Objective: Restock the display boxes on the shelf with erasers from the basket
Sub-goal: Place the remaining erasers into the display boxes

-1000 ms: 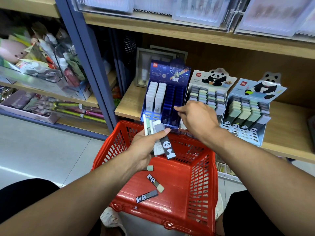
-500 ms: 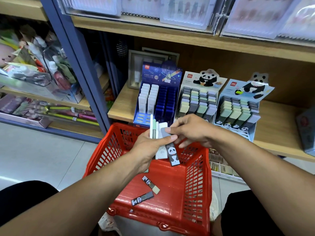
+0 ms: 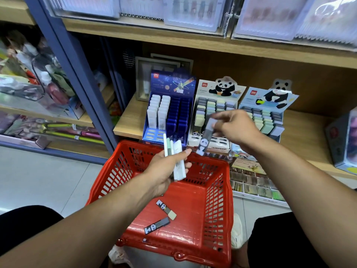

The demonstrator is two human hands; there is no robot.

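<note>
The right hand (image 3: 234, 127) pinches a grey panda eraser (image 3: 205, 139) by its upper end, its long axis hanging steeply down and leftward, directly before the middle panda display box (image 3: 214, 115), the nearer target. The left hand (image 3: 166, 167) grips a bundle of erasers (image 3: 176, 159) upright over the red basket (image 3: 193, 219). Half a second earlier the eraser sat in that bundle, both hands meeting there.

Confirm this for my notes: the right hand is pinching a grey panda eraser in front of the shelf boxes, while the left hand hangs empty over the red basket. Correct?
Not quite. The head view shows the left hand is not empty: it grips a bundle of white and green erasers over the red basket. The rest holds: the right hand pinches the grey panda eraser in front of the shelf boxes.
</note>
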